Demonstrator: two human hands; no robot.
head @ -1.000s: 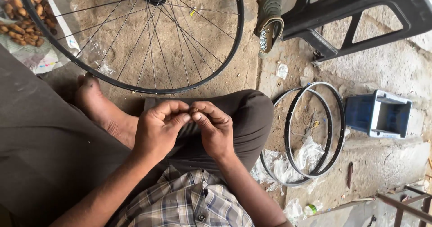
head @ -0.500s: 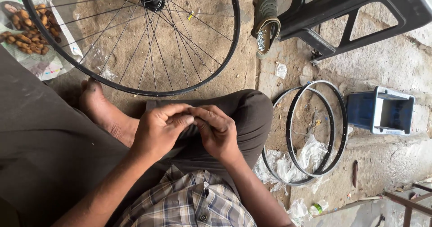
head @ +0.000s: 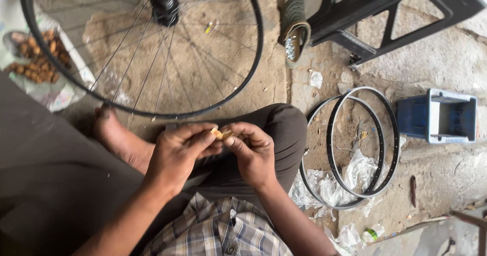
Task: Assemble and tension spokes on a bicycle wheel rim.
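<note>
1. Nearest the camera was a checked shirt (head: 223, 230) in blue, grey and white, with both bare forearms reaching forward from it.

2. The left hand (head: 177, 157) and the right hand (head: 253, 152) met above the person's bent knee, which was covered by dark trousers (head: 276, 129). The fingertips of both hands were pinched narrow around small brass-coloured pieces (head: 221, 133), held between the thumbs and first fingers. The fingers hid most of these pieces, so their exact shape could not be told.

3. Just left of the hands, a bare foot (head: 114, 134) rested on the ground, partly under the rim of a wheel.

4. To the right of the knee, two bare metal rims (head: 355, 144) lay flat, overlapping, with crumpled clear plastic (head: 350, 175) on the ground inside and beneath them.

5. Farther right stood a small blue box (head: 436, 116) with an open top, well apart from the hands.

6. Beyond the hands, a large spoked wheel (head: 152, 48) with a dark hub (head: 165, 5) lay on the dusty ground, its near rim close to the foot and knee.

7. At far left, seen through the spokes, a heap of brown rusty parts (head: 38, 58) sat on paper.

8. At the top, a worn sandal (head: 295, 33) lay beside a black plastic frame (head: 401, 15).
</note>
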